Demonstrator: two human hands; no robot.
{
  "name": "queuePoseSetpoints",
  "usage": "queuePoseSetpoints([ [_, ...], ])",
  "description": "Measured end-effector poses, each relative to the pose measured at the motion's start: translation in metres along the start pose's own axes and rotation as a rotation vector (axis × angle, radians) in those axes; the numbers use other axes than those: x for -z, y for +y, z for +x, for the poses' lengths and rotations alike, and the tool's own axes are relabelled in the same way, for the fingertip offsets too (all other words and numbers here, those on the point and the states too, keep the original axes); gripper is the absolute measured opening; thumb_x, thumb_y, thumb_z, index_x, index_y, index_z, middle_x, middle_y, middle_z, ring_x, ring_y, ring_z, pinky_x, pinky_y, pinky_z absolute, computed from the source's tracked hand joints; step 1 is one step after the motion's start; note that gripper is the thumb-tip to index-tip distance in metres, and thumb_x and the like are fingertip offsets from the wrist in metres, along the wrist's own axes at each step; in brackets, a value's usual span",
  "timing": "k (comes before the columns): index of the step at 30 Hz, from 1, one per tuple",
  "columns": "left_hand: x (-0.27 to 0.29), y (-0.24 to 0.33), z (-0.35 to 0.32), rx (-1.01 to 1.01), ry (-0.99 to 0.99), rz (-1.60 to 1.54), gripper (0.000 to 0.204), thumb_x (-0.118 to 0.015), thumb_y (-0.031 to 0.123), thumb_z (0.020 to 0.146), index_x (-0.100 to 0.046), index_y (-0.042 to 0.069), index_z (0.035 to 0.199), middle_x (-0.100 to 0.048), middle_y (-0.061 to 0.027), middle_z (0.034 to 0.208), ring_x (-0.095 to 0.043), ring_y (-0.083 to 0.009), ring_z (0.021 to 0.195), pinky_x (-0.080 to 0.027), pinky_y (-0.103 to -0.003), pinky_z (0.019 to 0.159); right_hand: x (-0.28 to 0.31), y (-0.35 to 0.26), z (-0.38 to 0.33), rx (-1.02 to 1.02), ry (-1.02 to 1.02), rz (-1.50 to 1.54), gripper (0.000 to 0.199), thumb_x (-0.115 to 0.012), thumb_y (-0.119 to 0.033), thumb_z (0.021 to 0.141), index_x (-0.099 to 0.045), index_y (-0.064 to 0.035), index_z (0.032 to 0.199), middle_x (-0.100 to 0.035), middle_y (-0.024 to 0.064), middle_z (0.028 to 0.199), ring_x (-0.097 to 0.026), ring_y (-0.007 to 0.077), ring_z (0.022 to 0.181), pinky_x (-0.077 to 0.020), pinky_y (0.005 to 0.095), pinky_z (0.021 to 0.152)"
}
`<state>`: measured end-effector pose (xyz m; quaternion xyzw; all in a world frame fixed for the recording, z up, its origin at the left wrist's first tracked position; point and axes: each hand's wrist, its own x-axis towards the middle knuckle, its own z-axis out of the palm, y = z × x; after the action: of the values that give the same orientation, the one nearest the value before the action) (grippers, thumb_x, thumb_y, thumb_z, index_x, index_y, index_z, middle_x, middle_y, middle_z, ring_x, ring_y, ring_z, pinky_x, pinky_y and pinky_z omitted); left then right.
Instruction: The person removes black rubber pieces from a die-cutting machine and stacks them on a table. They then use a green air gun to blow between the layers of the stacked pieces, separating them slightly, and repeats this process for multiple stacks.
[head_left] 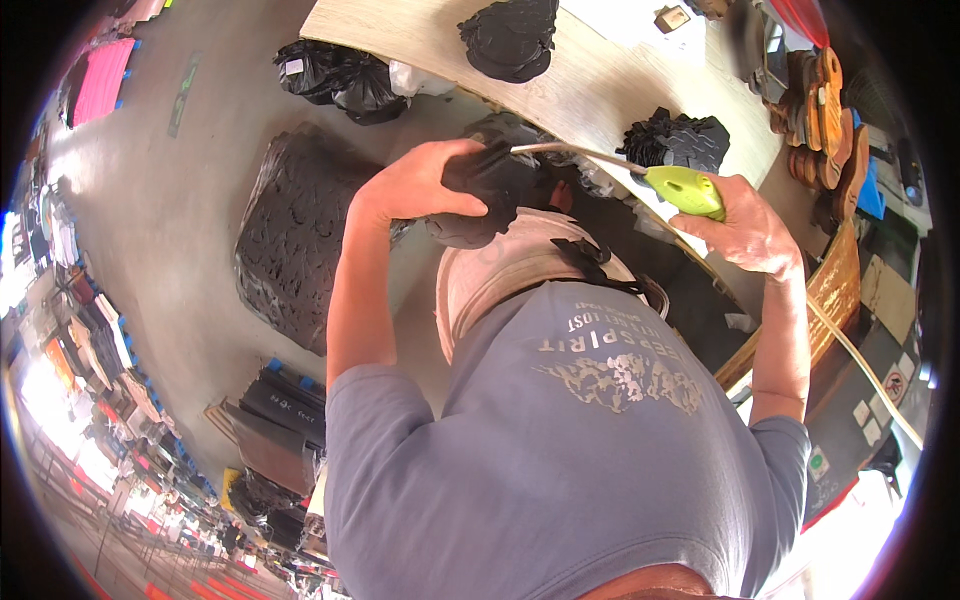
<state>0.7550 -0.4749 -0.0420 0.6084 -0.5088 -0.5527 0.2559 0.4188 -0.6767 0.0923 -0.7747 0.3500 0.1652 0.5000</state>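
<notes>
My left hand (425, 180) grips a bundle of thin black cut pieces (500, 180), thumb on top and the other fingers partly hidden by them. In my right hand (745, 228) is a tool with a lime-green handle (685, 190). Its long, thin, curved metal shaft (590, 152) points left, and the pale tip appears over or against the black pieces; whether they touch I cannot tell. The bundle hangs above my lap, beside the near edge of a pale wooden table (600, 75).
Two piles of black pieces, one rounded (508, 38) and one ragged (677, 140), lie on the table. A large black stack (300, 235) stands on the floor to the left. Black plastic bags (340, 78) sit by the table's left edge. Brown sole-shaped pieces (825, 110) are at the right.
</notes>
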Motion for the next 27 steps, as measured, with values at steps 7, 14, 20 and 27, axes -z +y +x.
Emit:
queuePoseSetpoints([
  [7, -0.023, -0.045, -0.004, -0.116, 0.284, -1.214, 0.053, -0.078, 0.011, 0.085, -0.059, -0.005, 0.131, -0.071, -0.0131, 0.117, -0.071, -0.0231, 0.103, -0.057, -0.036, 0.094, -0.014, 0.006, -0.017, -0.118, 0.054, 0.092, 0.044, -0.078, -0.020, 0.091, -0.066, -0.0009, 0.129, -0.064, 0.0049, 0.073, -0.053, 0.0097, 0.062, -0.0457, 0.0304, 0.059],
  [14, -0.044, -0.053, 0.006, -0.390, 0.357, -1.580, 0.050, -0.069, 0.021, 0.094, -0.056, -0.003, 0.137, -0.065, -0.0200, 0.131, -0.065, -0.0343, 0.118, -0.051, -0.052, 0.105, -0.026, 0.013, -0.034, -0.139, 0.016, 0.151, 0.043, -0.077, -0.015, 0.091, -0.066, 0.0010, 0.129, -0.067, 0.0083, 0.078, -0.055, 0.0115, 0.066, -0.0484, 0.0307, 0.065],
  [20, -0.053, -0.022, 0.025, -0.602, 0.589, -1.584, 0.059, -0.051, 0.048, 0.103, -0.050, 0.008, 0.147, -0.060, -0.0138, 0.140, -0.059, -0.0378, 0.127, -0.048, -0.054, 0.109, -0.035, 0.011, -0.039, -0.022, 0.044, 0.126, 0.042, -0.078, -0.015, 0.091, -0.066, 0.0008, 0.128, -0.073, 0.0138, 0.091, -0.062, 0.0176, 0.075, -0.0517, 0.0341, 0.073],
  [27, -0.042, 0.003, 0.034, -0.707, 0.573, -1.787, 0.044, -0.056, 0.043, 0.104, -0.062, 0.012, 0.135, -0.065, -0.0071, 0.136, -0.061, -0.0313, 0.126, -0.046, -0.054, 0.111, -0.058, 0.006, -0.040, 0.056, 0.138, 0.082, 0.032, -0.078, -0.016, 0.091, -0.068, 0.0010, 0.116, -0.071, 0.0182, 0.086, -0.066, 0.0256, 0.073, -0.0525, 0.0363, 0.072],
])
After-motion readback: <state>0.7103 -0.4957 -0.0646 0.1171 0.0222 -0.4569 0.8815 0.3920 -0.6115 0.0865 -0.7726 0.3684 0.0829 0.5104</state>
